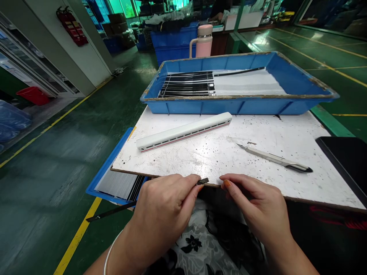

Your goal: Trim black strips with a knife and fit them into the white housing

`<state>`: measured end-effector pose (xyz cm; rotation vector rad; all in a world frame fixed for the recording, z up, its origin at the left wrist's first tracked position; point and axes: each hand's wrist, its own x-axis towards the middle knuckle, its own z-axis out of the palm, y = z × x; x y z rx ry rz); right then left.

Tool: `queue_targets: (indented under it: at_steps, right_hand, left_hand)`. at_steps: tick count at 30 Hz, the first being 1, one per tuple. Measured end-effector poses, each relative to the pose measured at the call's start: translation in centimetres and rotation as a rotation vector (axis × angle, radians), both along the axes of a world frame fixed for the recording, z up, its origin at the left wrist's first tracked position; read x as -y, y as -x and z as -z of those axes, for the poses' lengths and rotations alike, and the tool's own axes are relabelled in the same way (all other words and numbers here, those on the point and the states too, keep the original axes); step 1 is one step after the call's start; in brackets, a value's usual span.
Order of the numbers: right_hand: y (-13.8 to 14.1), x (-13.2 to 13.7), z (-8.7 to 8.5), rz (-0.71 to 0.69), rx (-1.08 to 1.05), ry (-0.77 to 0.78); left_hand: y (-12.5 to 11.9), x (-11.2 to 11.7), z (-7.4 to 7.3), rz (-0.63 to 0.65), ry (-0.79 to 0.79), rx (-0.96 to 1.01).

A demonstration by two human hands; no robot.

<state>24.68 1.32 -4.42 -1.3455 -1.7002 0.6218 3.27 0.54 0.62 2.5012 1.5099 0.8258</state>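
Note:
My left hand (163, 202) is closed on a long, thin black strip (110, 212). One end of the strip pokes out past the thumb and forefinger, and a black length shows on the other side of the hand, over the floor. Just right of that end, my right hand (255, 202) has its thumb and fingertips pressed together; what is between them, if anything, is too small to make out. Beyond the hands, a white model train carriage shell (183, 131) with a red line and dark window slots lies on the table. A craft knife (273, 157) lies to the right, blade pointing left.
At the table's (183, 168) back stands a blue tray (241, 105) with rows of black strips (189, 84) and white sheets. A lower blue bin (94, 183) sits at the left. A black flat object (344, 160) is at the right edge, a pink tumbler (204, 46) behind the tray.

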Motion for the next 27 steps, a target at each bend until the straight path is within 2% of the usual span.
queue_targets:
  at_steps: [6, 9, 12, 15, 17, 21, 23, 27]
  right_hand:
    - [0.1, 0.0, 0.1, -0.001, 0.024, 0.005]
    - [0.0, 0.1, 0.1, -0.013, 0.042, -0.011]
    - [-0.6, 0.3, -0.2, -0.024, 0.056, -0.029]
    - [-1.9, -0.3, -0.8, 0.070, 0.174, -0.150]
    - [-3.2, -1.5, -1.2, 0.195, 0.373, -0.311]
    - [-5.7, -5.0, -1.2, 0.196, 0.587, -0.360]
    - [-6.6, -6.3, -0.8, 0.139, 0.671, -0.345]
    - [-7.4, -7.1, 0.0, 0.116, 0.775, -0.298]
  left_hand:
    - [0.2, 0.0, 0.1, -0.011, 0.033, 0.042]
    - [0.5, 0.0, 0.2, 0.004, 0.124, 0.121]
    - [1.0, 0.2, 0.4, 0.016, 0.306, 0.254]
    - [1.4, 0.3, 0.8, -0.014, 0.566, 0.469]
    - [1.6, 0.5, 1.2, -0.050, 0.790, 0.634]
    - [1.7, 0.7, 2.3, -0.149, 1.218, 1.000]
    - [1.6, 0.8, 2.7, -0.214, 1.323, 1.134]
    - [1.4, 0.6, 3.1, -0.271, 1.377, 1.268]
